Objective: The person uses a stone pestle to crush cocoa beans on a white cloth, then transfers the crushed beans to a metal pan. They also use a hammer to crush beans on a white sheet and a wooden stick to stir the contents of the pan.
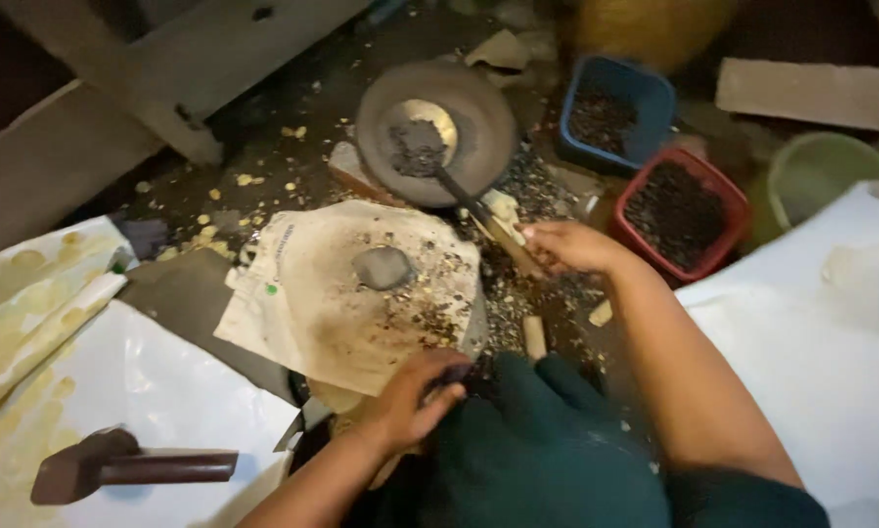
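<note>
Near left hand [415, 396] pinches something small and dark, right hand [571, 246] grips ladle [439, 161] in grey-powder pan [437, 132]; one grey lump [382, 267] sits formed on paper [332, 313].

Both forearms are bare and come in from the near edge. The left hand [412, 396] sits near and low, wrist bent, its fingers curled inward into a loose fist with the thumb pressed against them. The right arm stretches farther out from the near right, elbow bent, and the right hand [568, 246] is turned leftward with fingers closed in a grip.
</note>
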